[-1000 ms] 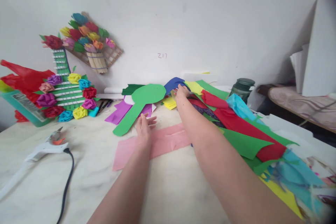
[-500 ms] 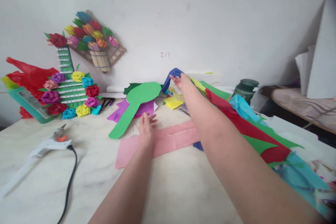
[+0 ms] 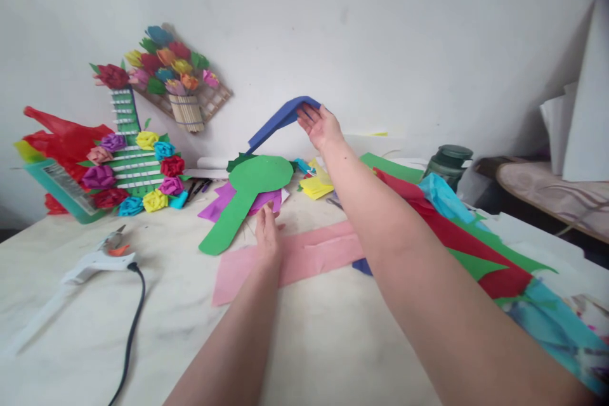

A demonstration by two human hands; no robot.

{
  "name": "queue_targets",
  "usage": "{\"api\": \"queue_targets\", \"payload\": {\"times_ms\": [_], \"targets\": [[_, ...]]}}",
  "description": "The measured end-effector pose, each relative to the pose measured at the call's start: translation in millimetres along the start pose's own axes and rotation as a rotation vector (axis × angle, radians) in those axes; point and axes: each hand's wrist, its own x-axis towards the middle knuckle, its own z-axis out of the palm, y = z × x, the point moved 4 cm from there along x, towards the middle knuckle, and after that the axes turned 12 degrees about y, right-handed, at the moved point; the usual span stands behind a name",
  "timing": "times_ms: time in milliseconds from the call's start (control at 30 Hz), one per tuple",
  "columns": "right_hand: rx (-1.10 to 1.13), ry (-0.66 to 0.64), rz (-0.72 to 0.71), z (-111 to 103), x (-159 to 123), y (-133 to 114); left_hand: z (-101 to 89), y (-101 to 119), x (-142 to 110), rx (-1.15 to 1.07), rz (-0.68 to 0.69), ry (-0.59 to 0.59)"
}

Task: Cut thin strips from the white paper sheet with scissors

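Raised in front of the wall, my right hand [image 3: 322, 127] grips one end of a blue paper strip [image 3: 278, 120], whose other end droops to the left. My left hand [image 3: 268, 228] has its fingers stretched out and holds nothing; it hovers at or just over a pink paper strip [image 3: 318, 250] lying on the table. Just beyond that hand lies a green paper cutout [image 3: 259, 174] with a round head and a long stem. Purple paper [image 3: 216, 202] shows from under the cutout.
A white glue gun [image 3: 98, 261] with a black cord lies at left. Behind it stand a guitar-shaped flower craft [image 3: 137, 168] and a teal bottle [image 3: 61, 190]. Red paper [image 3: 464, 244] and other coloured sheets are heaped at right, near a dark green jar [image 3: 447, 165]. Yellow paper [image 3: 317, 186] sits mid-table.
My right hand has lifted the blue paper strip higher, so more of its length shows and it hangs out to the left. My left hand has barely moved.
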Motion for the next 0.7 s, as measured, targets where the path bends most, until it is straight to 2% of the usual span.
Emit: {"api": "queue_targets", "payload": {"times_ms": [133, 233, 300, 367, 433, 500, 567, 633, 700], "targets": [[0.075, -0.121, -0.085, 19, -8, -23, 0.3, 5, -2, 0.023, 0.042, -0.015], [0.073, -0.059, -0.180, 3, -9, -44, 1.2, 8, -3, 0.036, 0.104, -0.025], [0.076, 0.077, -0.231, -26, -8, -57, 1.7, 8, -2, 0.032, 0.121, -0.027], [-0.047, 0.276, -0.309, -65, -6, -69, 2.0, 7, -2, 0.020, 0.121, -0.024], [-0.115, 0.387, -0.320, -105, -3, -76, 2.4, 5, -1, 0.012, 0.118, -0.024], [-0.406, 0.652, -0.369, -145, -2, -82, 2.7, 4, -1, 0.015, 0.108, -0.019], [-0.699, 0.859, -0.352, -176, -5, -83, 2.9, 4, -1, 0.018, 0.093, -0.014], [-1.032, 0.939, -0.306, -196, -8, -80, 3.2, 5, -2, 0.018, 0.088, -0.013], [-1.112, 0.960, -0.274, -211, -15, -74, 3.5, 6, -3, 0.023, 0.087, -0.020]]}}
